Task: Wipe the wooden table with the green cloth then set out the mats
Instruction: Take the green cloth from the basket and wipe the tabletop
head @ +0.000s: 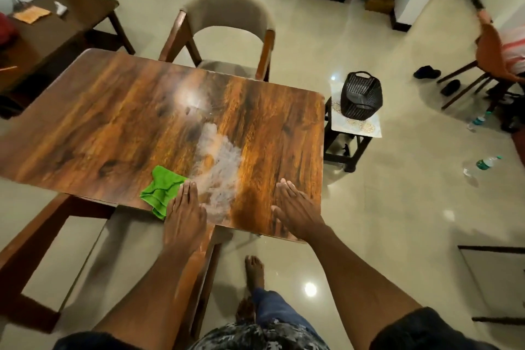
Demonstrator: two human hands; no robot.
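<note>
Glossy pale floor tiles [369, 207] surround a wooden counter [113, 128] with a strong dark grain. Near the counter's middle and running toward its near edge lies a whitish smeared patch [218, 162]. Just left of that patch, at the near edge, a crumpled green cloth [162, 190] lies partly hanging over the rim. The left hand [184, 216] lies flat with straight fingers together, its grip relaxed rather than curled, pressing on the right side of the cloth. The right hand [298, 210] rests palm down on the bare wood near the counter's right corner, fingers straight, thumb spread, holding nothing, well apart from the cloth.

Behind the counter stands a chair [227, 34] with a curved padded back. To the right, a small stool [352, 128] carries a dark woven basket [360, 96] tilted on its patterned top. Two plastic bottles [483, 163] lie on the floor farther right. A second dark table [71, 20] stands at the upper left with papers on it. One bare foot [254, 273] shows below the counter edge.
</note>
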